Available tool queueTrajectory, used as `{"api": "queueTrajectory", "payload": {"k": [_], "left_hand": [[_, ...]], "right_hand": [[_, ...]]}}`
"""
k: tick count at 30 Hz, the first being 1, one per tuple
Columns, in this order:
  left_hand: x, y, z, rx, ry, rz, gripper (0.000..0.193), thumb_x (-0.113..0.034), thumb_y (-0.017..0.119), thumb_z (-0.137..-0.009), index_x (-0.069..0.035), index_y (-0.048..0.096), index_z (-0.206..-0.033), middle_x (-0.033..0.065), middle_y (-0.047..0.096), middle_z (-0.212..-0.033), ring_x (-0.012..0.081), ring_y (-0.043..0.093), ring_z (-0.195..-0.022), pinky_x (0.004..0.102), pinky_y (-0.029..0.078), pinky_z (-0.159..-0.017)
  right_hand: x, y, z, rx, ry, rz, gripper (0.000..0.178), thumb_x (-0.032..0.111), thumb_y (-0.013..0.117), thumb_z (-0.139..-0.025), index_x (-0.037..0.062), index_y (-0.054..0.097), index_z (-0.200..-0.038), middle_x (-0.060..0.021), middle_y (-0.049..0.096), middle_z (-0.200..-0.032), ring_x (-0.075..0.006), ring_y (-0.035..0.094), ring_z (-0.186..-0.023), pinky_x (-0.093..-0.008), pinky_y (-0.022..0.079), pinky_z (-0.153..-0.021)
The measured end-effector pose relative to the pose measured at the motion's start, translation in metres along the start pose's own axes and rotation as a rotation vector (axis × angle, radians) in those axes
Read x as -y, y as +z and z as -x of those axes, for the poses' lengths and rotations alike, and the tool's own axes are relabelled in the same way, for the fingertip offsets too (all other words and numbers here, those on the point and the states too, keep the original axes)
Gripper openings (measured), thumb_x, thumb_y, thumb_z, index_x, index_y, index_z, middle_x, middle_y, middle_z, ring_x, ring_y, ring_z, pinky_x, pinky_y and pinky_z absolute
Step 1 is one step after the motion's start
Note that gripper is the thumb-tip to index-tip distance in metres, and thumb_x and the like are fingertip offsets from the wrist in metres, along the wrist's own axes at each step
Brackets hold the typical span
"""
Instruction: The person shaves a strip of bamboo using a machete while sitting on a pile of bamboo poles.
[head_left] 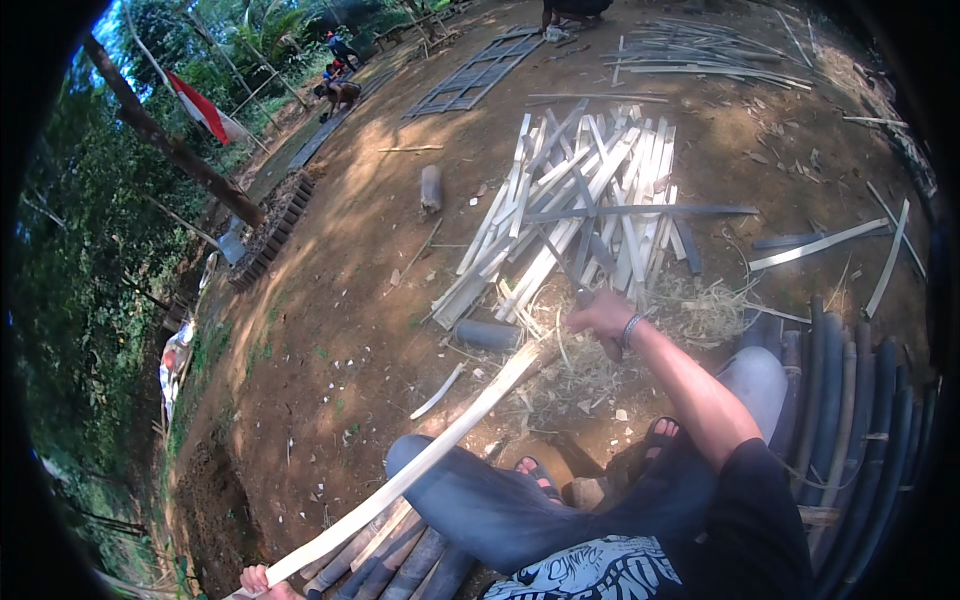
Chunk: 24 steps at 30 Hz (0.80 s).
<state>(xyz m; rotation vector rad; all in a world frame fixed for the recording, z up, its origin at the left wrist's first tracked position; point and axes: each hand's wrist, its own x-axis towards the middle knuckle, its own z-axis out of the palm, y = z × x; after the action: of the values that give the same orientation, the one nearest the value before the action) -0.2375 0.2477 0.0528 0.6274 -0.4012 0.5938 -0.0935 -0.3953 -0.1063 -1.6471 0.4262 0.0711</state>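
My left hand [268, 583], at the lower left edge, is closed round the near end of a long pale bamboo strip [425, 462]. The strip slopes up across my left thigh, and its far end lies by a log stub [545, 350]. In my right hand [602, 318], out in front of my knees, is the handle of a long-bladed knife [560, 257]. Its dark narrow blade points away and to the left, over a heap of split bamboo strips [560, 215]. Curly shavings [690, 300] lie on the ground beside this hand.
Bamboo poles [850, 430] are stacked at my right, with more under my left leg. A short bamboo piece [487, 335] and an upright stub [431, 188] stand out on the dirt. Farther off are bamboo frames [478, 72], another strip pile [700, 50] and crouching people [340, 92].
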Motion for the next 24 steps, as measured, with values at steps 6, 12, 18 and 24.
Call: {"api": "queueTrajectory", "payload": {"k": [6,12,18,24], "left_hand": [[0.019,0.004,-0.011,-0.318,0.117,-0.193,0.050,-0.050,0.035,-0.094,-0.014,0.030,-0.060,0.0006,0.028,-0.055,0.0138,0.030,-0.049,0.0287,0.026,-0.049],[0.004,-0.042,-0.026,-0.195,0.068,-0.028,0.046,-0.047,0.041,-0.094,-0.006,0.037,-0.074,0.0048,0.031,-0.064,0.0171,0.033,-0.057,0.0305,0.029,-0.056],[0.037,-0.004,-0.040,-0.279,0.117,-0.016,0.059,-0.031,0.060,-0.090,0.012,0.040,-0.124,0.0188,0.048,-0.100,0.0294,0.048,-0.099,0.0405,0.040,-0.090],[0.009,-0.041,-0.089,-0.009,0.107,0.041,0.041,-0.038,0.041,-0.100,0.002,0.047,-0.093,0.0009,0.031,-0.060,0.0099,0.030,-0.047,0.0235,0.025,-0.040]], "right_hand": [[0.014,0.017,0.014,0.269,-0.012,-0.006,0.025,0.021,0.076,-0.075,0.0020,0.060,-0.080,-0.0083,0.067,-0.074,-0.0145,0.069,-0.071,-0.0261,0.050,-0.051],[0.004,0.017,0.008,0.290,-0.021,-0.160,0.018,0.012,0.072,-0.078,0.0019,0.059,-0.082,-0.0085,0.067,-0.075,-0.0138,0.070,-0.070,-0.0217,0.047,-0.047],[0.001,0.016,0.010,0.370,-0.029,-0.348,0.013,0.009,0.068,-0.082,0.0024,0.057,-0.081,-0.0080,0.065,-0.076,-0.0142,0.070,-0.070,-0.0196,0.043,-0.042],[0.017,0.016,0.022,0.394,-0.050,-0.189,0.013,0.008,0.069,-0.080,0.0012,0.058,-0.081,-0.0089,0.066,-0.076,-0.0142,0.069,-0.067,-0.0212,0.044,-0.042]]}}
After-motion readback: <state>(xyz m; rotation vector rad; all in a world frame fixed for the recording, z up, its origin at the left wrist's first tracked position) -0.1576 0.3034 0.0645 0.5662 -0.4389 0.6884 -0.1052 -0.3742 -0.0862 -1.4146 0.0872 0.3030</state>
